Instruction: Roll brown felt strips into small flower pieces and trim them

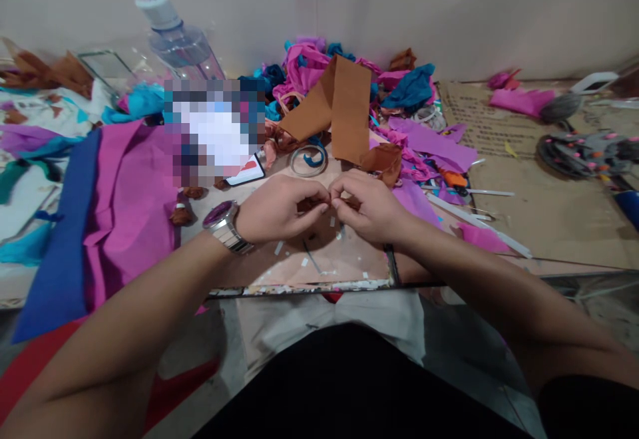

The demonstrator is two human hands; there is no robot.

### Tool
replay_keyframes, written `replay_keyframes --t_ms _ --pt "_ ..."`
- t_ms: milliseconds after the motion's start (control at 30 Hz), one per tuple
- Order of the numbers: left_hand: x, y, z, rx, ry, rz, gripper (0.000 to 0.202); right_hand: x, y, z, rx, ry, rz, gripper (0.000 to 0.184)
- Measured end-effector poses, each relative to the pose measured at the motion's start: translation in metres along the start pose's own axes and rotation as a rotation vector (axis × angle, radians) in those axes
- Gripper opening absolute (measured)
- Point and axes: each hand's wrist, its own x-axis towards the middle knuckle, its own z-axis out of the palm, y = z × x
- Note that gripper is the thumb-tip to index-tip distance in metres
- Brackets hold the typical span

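My left hand (pixel 279 209), with a silver wristwatch (pixel 224 225) on the wrist, and my right hand (pixel 367 206) meet fingertip to fingertip over the work board (pixel 299 286). Both are closed in a pinch on a small brown crepe paper piece (pixel 312 204), mostly hidden by the fingers. Just behind the hands stands a folded brown paper sheet (pixel 339 110), and a tape roll (pixel 308 159) lies beside it. Small rolled brown paper pieces (pixel 180 213) lie to the left of my left hand.
Magenta (pixel 130 206) and blue paper sheets (pixel 60 253) cover the left. A heap of crumpled pink and blue paper (pixel 319 60) sits at the back by a plastic water bottle (pixel 177 40). Scissors (pixel 459 183) and cardboard (pixel 549 213) lie to the right.
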Motion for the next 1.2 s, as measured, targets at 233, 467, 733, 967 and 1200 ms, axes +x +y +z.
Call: replay_keyframes --t_ms 233,467,733,967,1200 --pt "0.0 0.0 0.0 0.047 0.022 -0.061 0.02 -0.001 -0.001 -0.003 0.026 0.028 0.003 0.008" --pt "0.002 0.001 -0.001 0.041 -0.008 -0.043 0.022 -0.001 0.005 -0.002 -0.041 -0.028 -0.023 0.009" --pt "0.002 0.0 -0.007 -0.061 -0.107 -0.112 0.025 0.0 0.002 -0.002 -0.026 -0.041 -0.022 0.009" --pt "0.001 -0.002 -0.012 -0.138 -0.191 -0.112 0.029 -0.002 0.005 -0.003 -0.016 0.011 -0.017 0.005" --pt "0.001 -0.005 -0.022 0.004 -0.193 -0.11 0.027 -0.002 0.005 -0.011 -0.022 0.116 0.033 0.005"
